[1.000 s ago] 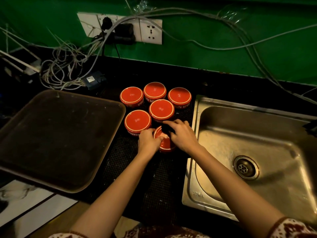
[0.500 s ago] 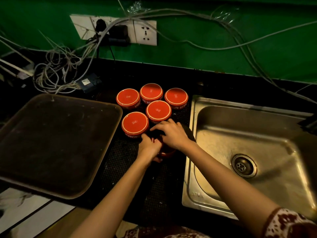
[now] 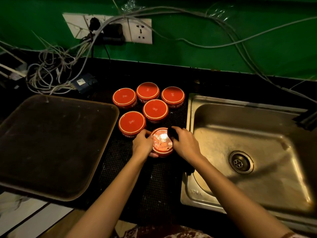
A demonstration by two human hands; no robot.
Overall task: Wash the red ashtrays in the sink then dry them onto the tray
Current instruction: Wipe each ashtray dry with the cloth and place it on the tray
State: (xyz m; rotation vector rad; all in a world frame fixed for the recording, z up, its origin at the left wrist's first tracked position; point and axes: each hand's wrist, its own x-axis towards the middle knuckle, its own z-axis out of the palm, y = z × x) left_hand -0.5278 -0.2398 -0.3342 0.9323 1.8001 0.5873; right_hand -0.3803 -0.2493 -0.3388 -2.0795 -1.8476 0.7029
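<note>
Several red ashtrays stand upside down on a black mat [image 3: 154,182] between the tray and the sink. The nearest ashtray [image 3: 162,142] has a wet, shiny bottom. My left hand [image 3: 143,145] grips its left side. My right hand [image 3: 184,145] holds a dark cloth [image 3: 172,133] at the ashtray's right edge. Just behind it sit two more ashtrays [image 3: 131,122] [image 3: 155,109]. The brown tray [image 3: 51,143] lies to the left. The steel sink [image 3: 248,152] is on the right.
A row of three more red ashtrays [image 3: 147,91] stands at the back of the mat. A wall socket [image 3: 109,28] and tangled cables [image 3: 51,73] hang over the back left of the counter. The sink drain [image 3: 241,162] shows at the right.
My right hand has slid off the top of the nearest ashtray to its right edge with the cloth, uncovering its wet bottom. My left hand stays on its left side.
</note>
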